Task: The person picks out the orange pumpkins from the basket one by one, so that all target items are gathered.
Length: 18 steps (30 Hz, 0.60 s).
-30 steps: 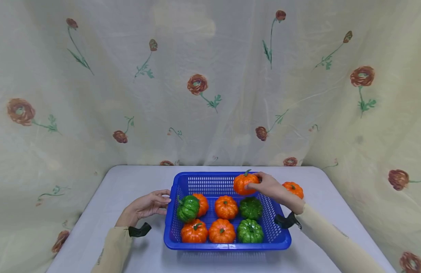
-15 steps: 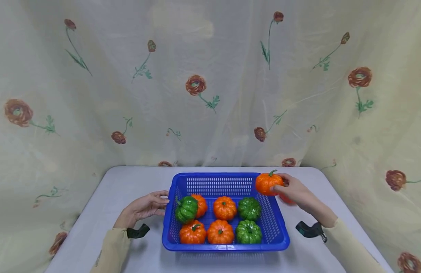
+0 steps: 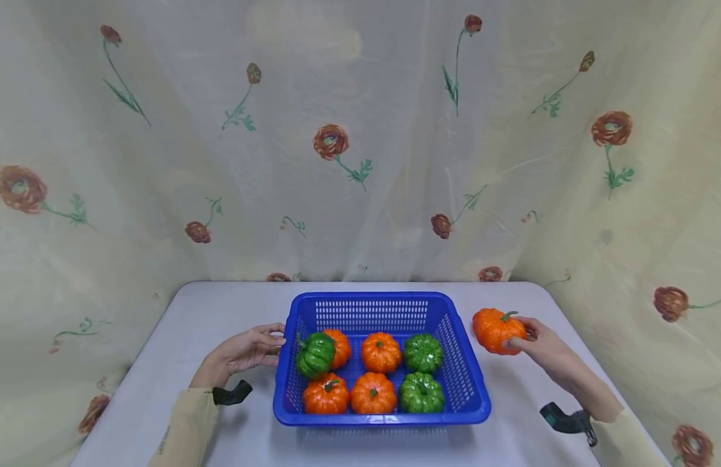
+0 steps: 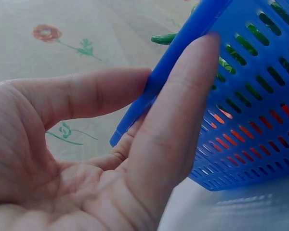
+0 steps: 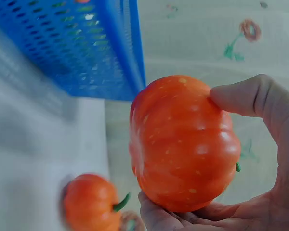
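My right hand (image 3: 547,347) grips an orange toy pumpkin (image 3: 501,336) with a green stem, to the right of the blue basket (image 3: 389,419). In the right wrist view, thumb and fingers lie on opposite sides of that pumpkin (image 5: 185,144). A second orange pumpkin (image 5: 89,204) sits on the table below it, mostly hidden behind it in the head view. My left hand (image 3: 249,350) pinches the basket's left rim (image 4: 159,77) between thumb and fingers. Inside the basket are several orange pumpkins (image 3: 374,392) and three green ones (image 3: 422,392), one green (image 3: 316,355) tilted against an orange.
A pale table (image 3: 232,305) carries the basket near its middle. Behind and on both sides hangs a cream curtain (image 3: 389,214) printed with flowers. Dark straps (image 3: 232,394) sit at both wrists.
My right hand has carried the orange pumpkin from above the basket's back right corner out over the right rim, to beside the basket. My left hand stays at the left rim.
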### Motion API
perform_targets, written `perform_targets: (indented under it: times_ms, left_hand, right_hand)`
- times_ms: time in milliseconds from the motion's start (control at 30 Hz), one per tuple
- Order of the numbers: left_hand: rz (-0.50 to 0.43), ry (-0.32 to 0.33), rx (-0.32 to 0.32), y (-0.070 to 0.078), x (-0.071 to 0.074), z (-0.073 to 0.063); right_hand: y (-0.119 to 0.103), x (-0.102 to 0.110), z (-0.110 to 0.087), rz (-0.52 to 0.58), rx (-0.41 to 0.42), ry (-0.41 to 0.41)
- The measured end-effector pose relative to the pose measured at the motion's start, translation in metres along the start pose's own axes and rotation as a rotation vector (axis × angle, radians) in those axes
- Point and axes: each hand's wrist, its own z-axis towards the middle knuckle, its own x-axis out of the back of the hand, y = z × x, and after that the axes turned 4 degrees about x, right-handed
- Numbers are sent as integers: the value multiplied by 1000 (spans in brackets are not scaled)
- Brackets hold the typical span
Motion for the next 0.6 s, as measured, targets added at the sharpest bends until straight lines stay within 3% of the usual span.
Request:
perform_targets:
  times_ms: [200, 400, 600]
  left_hand:
    - [-10, -24, -2, 4, 0, -1]
    - [-12, -30, -7, 4, 0, -1]
    - [-5, -21, -1, 2, 1, -1]
  right_hand:
    - [33, -2, 7, 32, -100, 19]
    - [69, -17, 17, 58, -160, 71]
    - [84, -35, 20, 51, -185, 100]
